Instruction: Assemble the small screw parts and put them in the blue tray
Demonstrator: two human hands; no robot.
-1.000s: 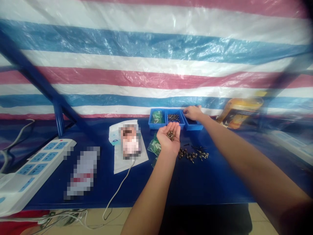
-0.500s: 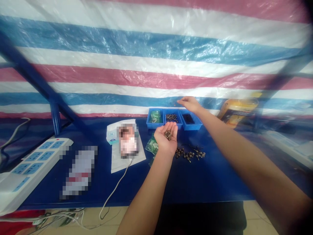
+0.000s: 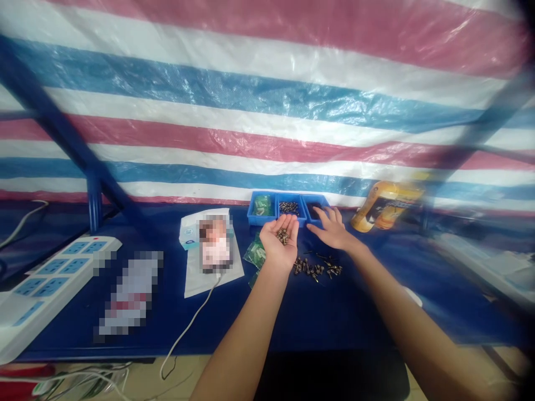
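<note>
My left hand (image 3: 279, 240) is cupped palm up in front of the blue bins and holds a small heap of brass-coloured metal screws (image 3: 283, 236). Fingers spread, my right hand (image 3: 333, 227) reaches over the right-hand blue bin (image 3: 314, 201), whose dark contents it partly covers. Similar metal pieces fill the middle blue bin (image 3: 288, 208). In the left blue bin (image 3: 262, 206) lie green-and-white packets. Several loose screw-like pieces with dark parts (image 3: 317, 268) are scattered on the table below my right hand.
Green packets (image 3: 256, 253) lie left of my left wrist. Farther left are a phone (image 3: 216, 245) on a white packet (image 3: 200, 284), its cable (image 3: 190, 328), and a power strip (image 3: 62, 273). A yellow-orange bottle (image 3: 387, 206) stands back right. Blue frame bars (image 3: 71, 145) flank the table.
My right hand has come down from above the bins to the right-hand bin, and its fingers have spread. My left hand still holds the screws. The view has tilted slightly.
</note>
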